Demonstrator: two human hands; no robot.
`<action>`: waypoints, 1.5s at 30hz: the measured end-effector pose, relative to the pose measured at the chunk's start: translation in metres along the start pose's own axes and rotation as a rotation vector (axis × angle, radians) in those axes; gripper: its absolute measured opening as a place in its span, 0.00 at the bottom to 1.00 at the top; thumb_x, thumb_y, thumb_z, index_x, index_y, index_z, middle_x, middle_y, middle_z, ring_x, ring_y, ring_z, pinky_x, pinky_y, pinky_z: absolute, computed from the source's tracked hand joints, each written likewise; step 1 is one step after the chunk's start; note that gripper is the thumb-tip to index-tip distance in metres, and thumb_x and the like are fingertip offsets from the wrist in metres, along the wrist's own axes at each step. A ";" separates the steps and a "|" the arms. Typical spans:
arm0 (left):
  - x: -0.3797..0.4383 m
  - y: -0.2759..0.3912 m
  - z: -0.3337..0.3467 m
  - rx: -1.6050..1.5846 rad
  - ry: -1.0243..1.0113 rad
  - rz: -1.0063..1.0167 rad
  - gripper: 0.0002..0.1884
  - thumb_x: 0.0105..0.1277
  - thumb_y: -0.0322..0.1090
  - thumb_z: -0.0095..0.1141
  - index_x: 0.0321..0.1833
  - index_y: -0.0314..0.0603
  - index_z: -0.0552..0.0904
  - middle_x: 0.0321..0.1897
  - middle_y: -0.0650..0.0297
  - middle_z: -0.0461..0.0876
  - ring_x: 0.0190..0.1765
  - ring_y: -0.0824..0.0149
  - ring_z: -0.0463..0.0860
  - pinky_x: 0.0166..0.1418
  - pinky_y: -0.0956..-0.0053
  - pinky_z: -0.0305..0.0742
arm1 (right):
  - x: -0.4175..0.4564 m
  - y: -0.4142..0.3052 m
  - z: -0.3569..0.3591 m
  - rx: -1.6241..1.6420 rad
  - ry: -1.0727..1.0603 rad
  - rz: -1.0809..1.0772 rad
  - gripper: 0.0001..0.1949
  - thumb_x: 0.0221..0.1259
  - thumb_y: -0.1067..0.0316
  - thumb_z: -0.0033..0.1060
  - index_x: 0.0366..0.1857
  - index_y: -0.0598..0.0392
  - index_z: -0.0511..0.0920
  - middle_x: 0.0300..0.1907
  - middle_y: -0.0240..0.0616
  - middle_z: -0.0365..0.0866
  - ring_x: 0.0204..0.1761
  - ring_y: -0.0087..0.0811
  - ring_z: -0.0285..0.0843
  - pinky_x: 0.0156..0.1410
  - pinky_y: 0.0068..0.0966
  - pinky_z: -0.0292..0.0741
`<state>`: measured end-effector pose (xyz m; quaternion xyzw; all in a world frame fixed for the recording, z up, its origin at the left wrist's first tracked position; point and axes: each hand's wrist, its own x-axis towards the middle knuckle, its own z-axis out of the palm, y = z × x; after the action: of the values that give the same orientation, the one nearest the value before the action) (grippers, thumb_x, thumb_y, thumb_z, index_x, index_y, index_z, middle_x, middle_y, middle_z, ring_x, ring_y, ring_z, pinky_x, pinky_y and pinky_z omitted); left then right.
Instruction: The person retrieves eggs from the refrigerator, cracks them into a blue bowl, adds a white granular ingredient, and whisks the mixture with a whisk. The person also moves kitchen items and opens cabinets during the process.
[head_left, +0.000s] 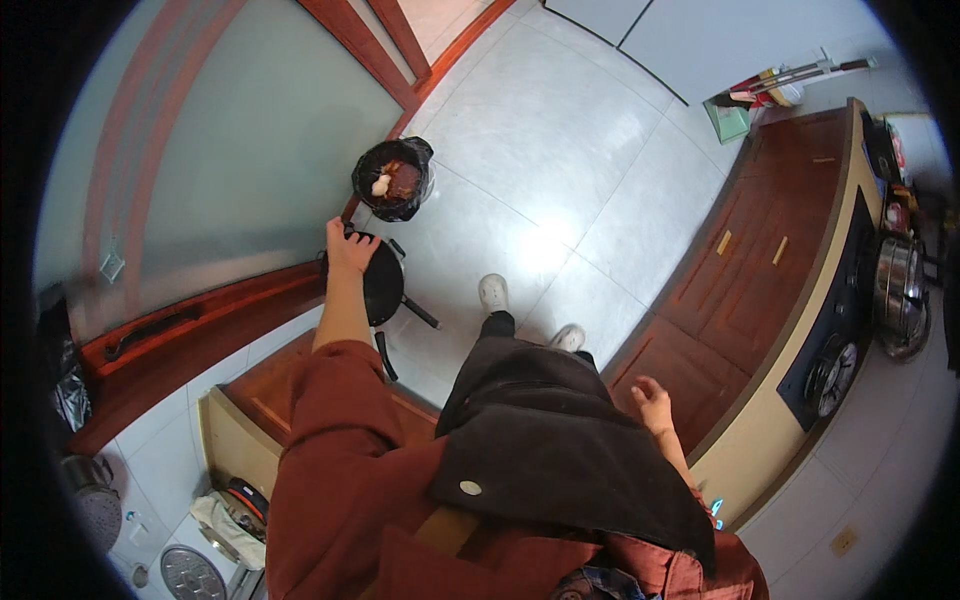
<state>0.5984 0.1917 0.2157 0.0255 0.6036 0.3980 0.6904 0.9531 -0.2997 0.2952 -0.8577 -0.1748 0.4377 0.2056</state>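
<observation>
My left hand (349, 251) reaches down to a black pan (384, 281) on the left, by the glass door. Its fingers lie at the pan's far rim, beside a small dark handle; whether they grip anything is hidden. A long black handle (421, 312) sticks out from the stacked pans towards my feet, and a second black handle (386, 357) shows below it. Just beyond the hand stands a trash bin (393, 178) lined with a black bag, with brown and pale waste inside. My right hand (652, 403) hangs beside the wooden cabinet, fingers loosely curled, holding nothing visible.
A red-framed frosted glass door (262, 150) borders the left. On the right, a counter (795, 292) carries a gas stove (832, 330) and a steel pot (898, 292). A green dustpan (727, 122) lies at the far right. My shoes (493, 292) stand on the tiled floor (540, 142).
</observation>
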 end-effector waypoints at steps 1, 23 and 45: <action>0.006 0.000 -0.003 0.028 -0.008 -0.008 0.42 0.54 0.55 0.51 0.71 0.66 0.45 0.72 0.55 0.37 0.73 0.50 0.42 0.67 0.46 0.49 | 0.006 0.023 0.002 -0.006 -0.003 0.052 0.14 0.56 0.66 0.59 0.45 0.60 0.76 0.35 0.42 0.82 0.38 0.31 0.80 0.44 0.26 0.75; 0.081 -0.118 0.298 1.544 -0.273 0.110 0.31 0.54 0.38 0.58 0.60 0.30 0.67 0.54 0.50 0.73 0.53 0.59 0.74 0.53 0.70 0.70 | 0.256 -0.126 -0.140 0.534 -0.181 0.133 0.20 0.61 0.54 0.56 0.54 0.52 0.73 0.45 0.38 0.78 0.49 0.26 0.73 0.56 0.24 0.70; 0.010 -0.286 0.841 1.887 -1.278 0.697 0.29 0.55 0.40 0.57 0.59 0.35 0.69 0.56 0.45 0.71 0.59 0.51 0.71 0.62 0.63 0.64 | 0.381 -0.125 -0.286 0.308 0.361 0.272 0.22 0.54 0.52 0.58 0.50 0.51 0.76 0.49 0.54 0.74 0.52 0.48 0.73 0.58 0.35 0.70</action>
<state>1.4639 0.3769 0.2871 0.8795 0.1652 -0.1217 0.4293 1.3853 -0.0674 0.2522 -0.8960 0.0502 0.3227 0.3008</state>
